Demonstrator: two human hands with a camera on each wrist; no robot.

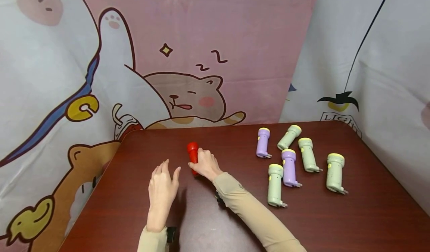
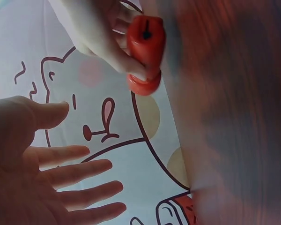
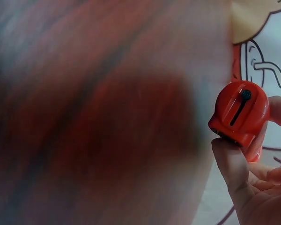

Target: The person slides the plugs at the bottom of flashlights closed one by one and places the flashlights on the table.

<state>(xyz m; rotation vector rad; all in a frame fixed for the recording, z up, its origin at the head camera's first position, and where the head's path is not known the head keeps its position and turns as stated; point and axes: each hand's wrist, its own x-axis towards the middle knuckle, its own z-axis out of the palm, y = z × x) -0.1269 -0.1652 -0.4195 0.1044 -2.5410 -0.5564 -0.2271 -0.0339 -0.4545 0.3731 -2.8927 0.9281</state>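
The red torch is gripped by the curled right hand; whether the bench is touched by it cannot be told. Nothing is held by the left hand, spread just left of the red torch. The grasp is judged done, the release not yet. Right of the red torch, two purple torches and four green torches are left untouched; behind it, the bench is bounded by a cloth.

I can't tell home from studio here, only that it's draped off: creased, cartoon-printed fabric fills the top and both sides of the frame, behind a dark reddish table across the bottom.
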